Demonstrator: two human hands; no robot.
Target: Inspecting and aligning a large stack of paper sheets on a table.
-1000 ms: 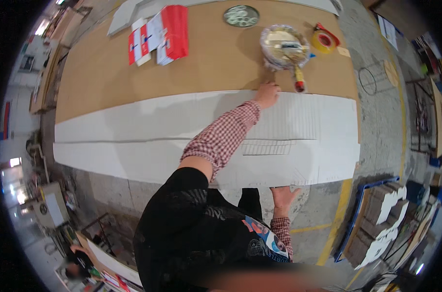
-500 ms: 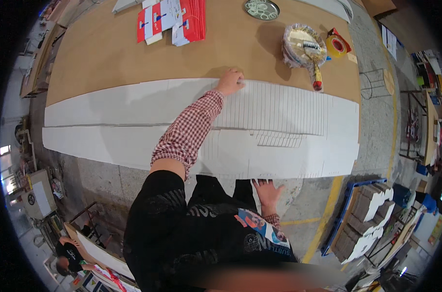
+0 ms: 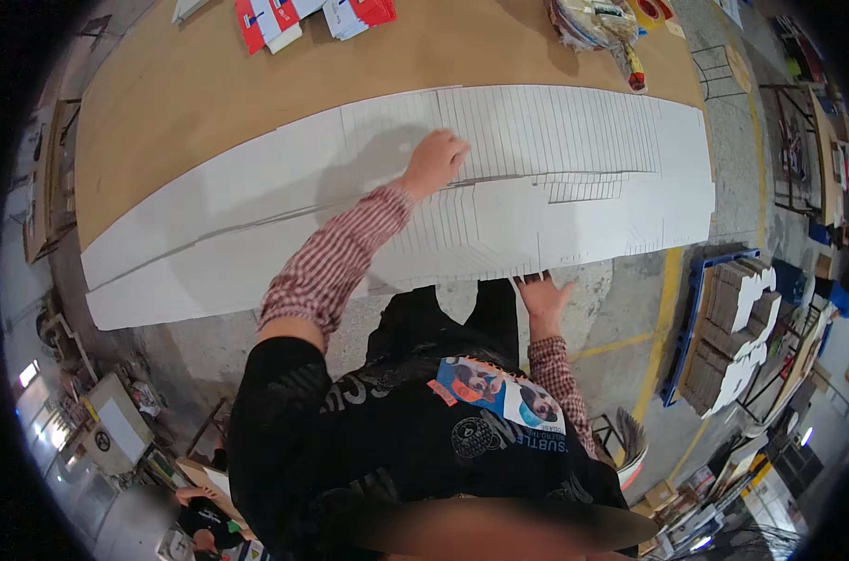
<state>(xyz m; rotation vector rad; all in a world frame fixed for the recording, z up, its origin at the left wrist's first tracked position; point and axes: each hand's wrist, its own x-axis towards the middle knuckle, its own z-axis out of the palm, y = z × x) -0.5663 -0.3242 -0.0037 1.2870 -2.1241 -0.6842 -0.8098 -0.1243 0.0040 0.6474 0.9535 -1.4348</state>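
Observation:
White card sheets (image 3: 284, 192) lie in two long, overlapping fanned rows along the near side of the table, with many thin edges showing toward the right. My left hand (image 3: 436, 161) is over the middle of the rows, its fingers curled closed. Whatever may be between those fingers is hidden. At the near edge of the sheets is my right hand (image 3: 542, 297), fingers spread, with the fingertips at or just under the edge.
Brown board covers the table (image 3: 181, 122). Beyond the rows are red-and-white printed cartons (image 3: 359, 14), a plastic-wrapped tub (image 3: 588, 21) with a brush (image 3: 632, 65), and a tape roll (image 3: 649, 11). Stacked card (image 3: 728, 327) stands on a blue pallet at right. Another person (image 3: 205, 519) is at lower left.
My left hand has come back from the far edge of the sheets to above their middle. My right hand stays spread at the near edge. The view has shifted and turned.

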